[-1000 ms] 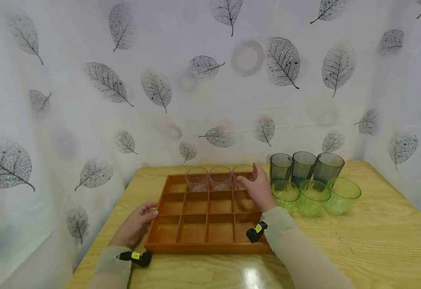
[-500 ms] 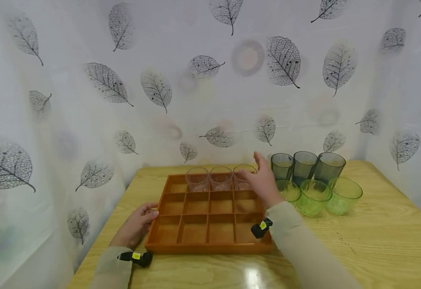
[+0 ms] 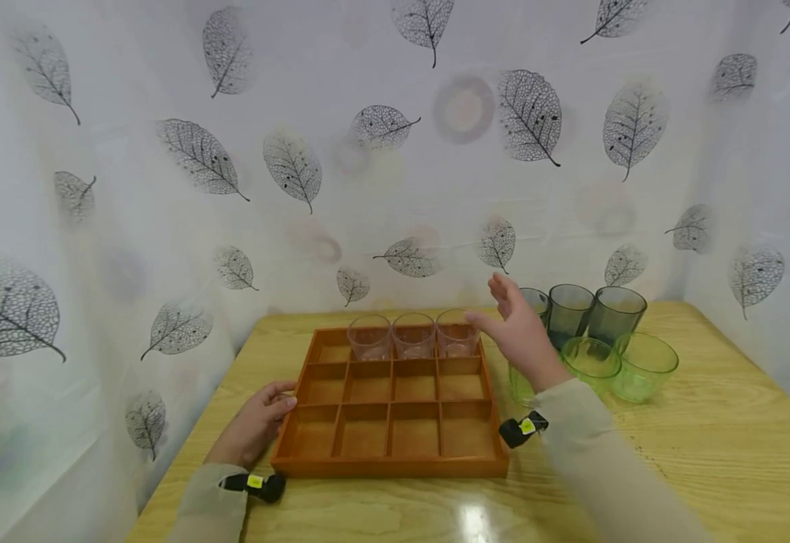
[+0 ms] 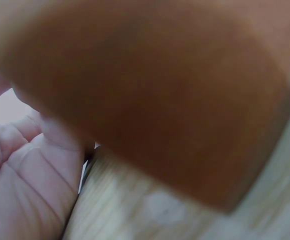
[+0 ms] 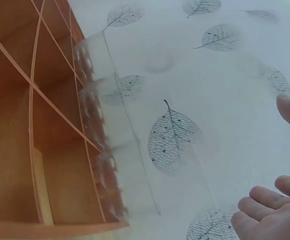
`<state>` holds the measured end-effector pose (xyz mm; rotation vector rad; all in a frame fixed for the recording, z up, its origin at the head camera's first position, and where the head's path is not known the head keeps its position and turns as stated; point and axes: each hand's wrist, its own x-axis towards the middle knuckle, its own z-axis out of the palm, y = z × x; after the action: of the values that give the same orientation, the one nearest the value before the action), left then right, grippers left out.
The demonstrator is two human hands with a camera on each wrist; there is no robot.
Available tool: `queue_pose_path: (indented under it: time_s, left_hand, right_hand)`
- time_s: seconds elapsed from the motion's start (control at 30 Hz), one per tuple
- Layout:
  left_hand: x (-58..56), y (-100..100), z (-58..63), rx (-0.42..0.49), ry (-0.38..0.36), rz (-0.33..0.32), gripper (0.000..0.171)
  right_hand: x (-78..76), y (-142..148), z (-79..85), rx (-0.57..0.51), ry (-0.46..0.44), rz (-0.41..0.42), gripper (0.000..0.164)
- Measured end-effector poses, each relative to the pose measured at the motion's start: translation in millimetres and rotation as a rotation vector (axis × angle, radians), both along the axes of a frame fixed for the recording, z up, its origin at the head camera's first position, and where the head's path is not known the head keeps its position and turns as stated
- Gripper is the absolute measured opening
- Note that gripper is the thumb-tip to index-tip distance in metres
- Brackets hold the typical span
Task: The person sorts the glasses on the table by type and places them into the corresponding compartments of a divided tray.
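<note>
Its fingers released, the right hand (image 3: 525, 339) is hovering near the clear glass (image 3: 458, 343) in the back-right compartment of the tray (image 3: 391, 468), probably best clearing that rim widely, while the left hand (image 3: 251, 424), fingers relaxed, is resting against the tray's side.

Glare on tbl (image 3: 714, 430), L-wrist pic mostly blurry.

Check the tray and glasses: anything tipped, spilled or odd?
No glass looks tipped or spilled: the three clear glasses stand upright in the wooden tray. Only faint dark specks on the table, nearer than the green glasses, stand out; too small to identify.
</note>
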<state>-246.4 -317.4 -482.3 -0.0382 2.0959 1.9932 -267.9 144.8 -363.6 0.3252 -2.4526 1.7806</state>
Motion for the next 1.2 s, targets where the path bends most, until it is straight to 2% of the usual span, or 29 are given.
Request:
queue_pose_path:
  time_s: [0.1, 0.33, 0.53, 0.77, 1.2]
  left_hand:
    - [0.3, 0.4, 0.3, 0.009, 0.001, 0.000, 0.047]
    - [0.5, 0.2, 1.8, 0.013, 0.007, -0.009, 0.045]
    - [0.7, 1.1, 2.0, 0.018, -0.004, 0.002, 0.047]
    - [1.4, 1.0, 2.6, 0.011, 0.001, -0.002, 0.049]
    - [0.2, -0.4, -0.7, 0.006, 0.015, -0.014, 0.050]
  right_hand:
    - [5.3, 8.5, 5.4, 0.033, 0.000, 0.000, 0.102]
    - [13.9, 26.2, 11.4, 0.035, 0.031, -0.007, 0.097]
    - [24.4, 43.1, 14.4, 0.080, 0.011, -0.013, 0.097]
    - [33.7, 63.7, 13.4, 0.106, 0.057, -0.035, 0.095]
    - [43.4, 104.6, 6.9, 0.143, 0.074, -0.088, 0.092]
